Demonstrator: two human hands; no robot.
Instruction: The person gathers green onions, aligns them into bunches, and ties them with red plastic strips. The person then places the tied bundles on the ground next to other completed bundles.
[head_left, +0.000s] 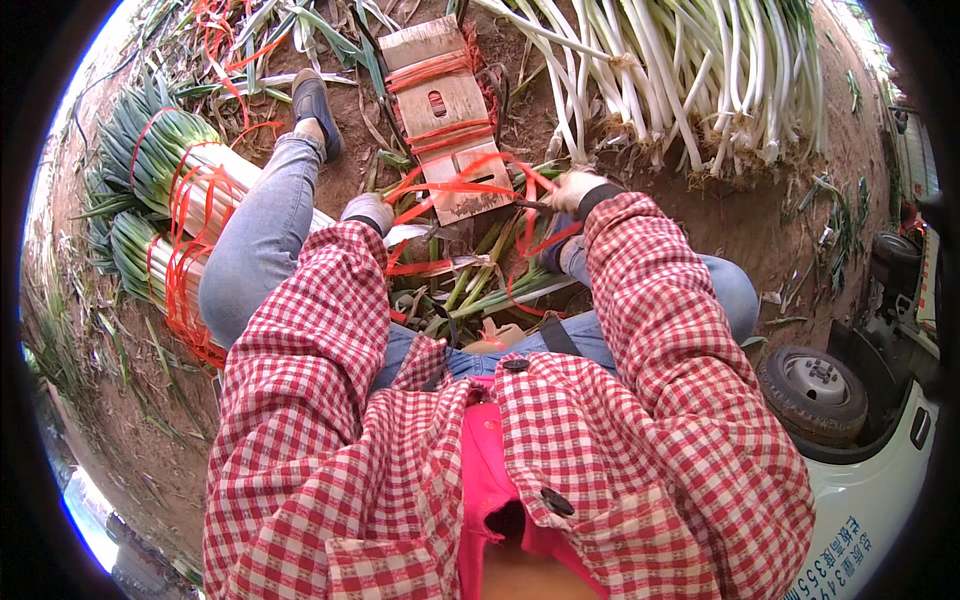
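My left hand (369, 211), in a pale glove, is closed on red plastic strapping (457, 187) at the near left of a wooden board. My right hand (573, 190) grips the strapping's other side and sits by a dark, thin rod. Between the hands the strapping crosses the lower end of the wooden board (442, 97), which has slots and red strapping wound around it. Tied bundles of green onions (217, 161) lie at the left, with loose red strapping over them. Loose green onions (675, 82) lie in a large pile at the upper right.
My bent legs in jeans frame the board. Loose leaves (480, 292) and strapping scraps litter the soil between them. More red strapping (217, 37) lies among leaves at the upper left. A white truck with a wheel (814, 390) stands at the lower right.
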